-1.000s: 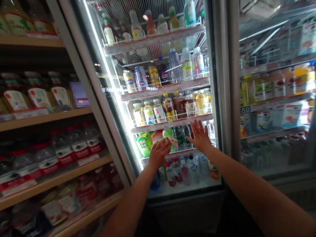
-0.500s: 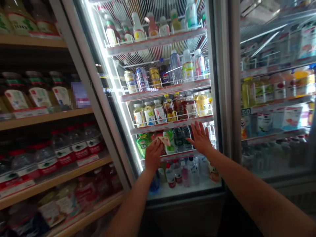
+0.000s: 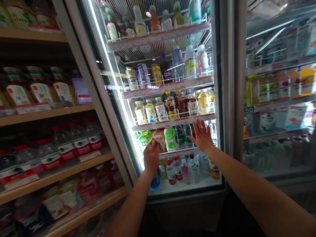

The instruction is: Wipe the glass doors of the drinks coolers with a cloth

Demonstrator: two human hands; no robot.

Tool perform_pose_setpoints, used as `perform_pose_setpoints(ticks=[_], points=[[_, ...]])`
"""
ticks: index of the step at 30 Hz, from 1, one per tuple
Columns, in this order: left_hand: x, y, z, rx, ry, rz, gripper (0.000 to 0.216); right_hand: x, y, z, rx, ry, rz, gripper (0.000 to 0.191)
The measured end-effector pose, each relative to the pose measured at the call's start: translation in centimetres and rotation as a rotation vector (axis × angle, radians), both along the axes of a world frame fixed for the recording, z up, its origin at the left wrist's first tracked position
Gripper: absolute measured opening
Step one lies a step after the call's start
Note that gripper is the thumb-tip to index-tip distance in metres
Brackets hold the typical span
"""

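My left hand (image 3: 151, 155) is closed on a small crumpled cloth (image 3: 158, 141) with a pale pattern and presses it against the glass door (image 3: 172, 62) of a lit drinks fridge, low on its left side. My right hand (image 3: 202, 135) lies flat on the same glass, fingers spread, a little to the right and slightly higher. Behind the glass near both hands stand green-labelled bottles (image 3: 170, 139) and clear water bottles (image 3: 187, 132) on a wire shelf.
Wooden shelves (image 3: 49, 113) on the left carry rows of bottled drinks. A second fridge door (image 3: 278, 82) with cartons and bottles stands to the right. The fridge's upper shelves hold cans (image 3: 143, 75) and more bottles. The door frame post (image 3: 228, 79) runs between the two fridges.
My left hand has slid leftward and slightly up across the glass with the cloth. My right hand stays flat on the door in nearly the same spot.
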State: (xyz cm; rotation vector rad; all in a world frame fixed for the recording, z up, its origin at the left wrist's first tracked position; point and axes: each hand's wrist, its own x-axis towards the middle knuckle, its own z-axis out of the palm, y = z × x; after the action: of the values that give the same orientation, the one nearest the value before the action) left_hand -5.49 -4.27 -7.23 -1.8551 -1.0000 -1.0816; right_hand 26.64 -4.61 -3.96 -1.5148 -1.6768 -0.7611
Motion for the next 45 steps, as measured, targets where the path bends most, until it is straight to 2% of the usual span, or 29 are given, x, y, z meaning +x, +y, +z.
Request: perform_pose_setpoints(ticks=[3, 8, 15, 21, 28, 33, 37, 45], points=[[-0.4, -0.1, 0.0, -0.013, 0.03, -0.027, 0.039, 0.0, 0.0, -0.1, 0.012, -0.01, -0.006, 0.094], [-1.8, 0.3, 0.7, 0.005, -0.056, 0.005, 0.04, 0.0, 0.0, -0.1, 0.005, 0.0, -0.002, 0.092], [-0.6, -0.1, -0.9, -0.013, 0.047, -0.047, 0.037, 0.0, 0.1, -0.2, 0.017, 0.004, 0.007, 0.09], [-0.7, 0.6, 0.2, 0.004, -0.019, 0.012, 0.04, 0.0, 0.1, -0.2, 0.017, 0.006, 0.011, 0.09], [0.9, -1.2, -1.9, -0.044, 0.117, -0.039, 0.043, -0.1, 0.3, -0.3, 0.034, 0.014, 0.016, 0.092], [2.0, -0.5, -1.1, -0.029, 0.054, -0.015, 0.046, -0.1, 0.2, -0.3, 0.034, 0.017, 0.02, 0.089], [3.0, -0.6, -0.6, -0.045, 0.124, -0.062, 0.042, -0.2, 0.0, -0.1, 0.001, 0.031, 0.007, 0.089], [4.0, 0.1, 1.8, -0.031, 0.085, -0.092, 0.046, 0.0, 0.1, -0.3, 0.012, 0.032, 0.022, 0.09]])
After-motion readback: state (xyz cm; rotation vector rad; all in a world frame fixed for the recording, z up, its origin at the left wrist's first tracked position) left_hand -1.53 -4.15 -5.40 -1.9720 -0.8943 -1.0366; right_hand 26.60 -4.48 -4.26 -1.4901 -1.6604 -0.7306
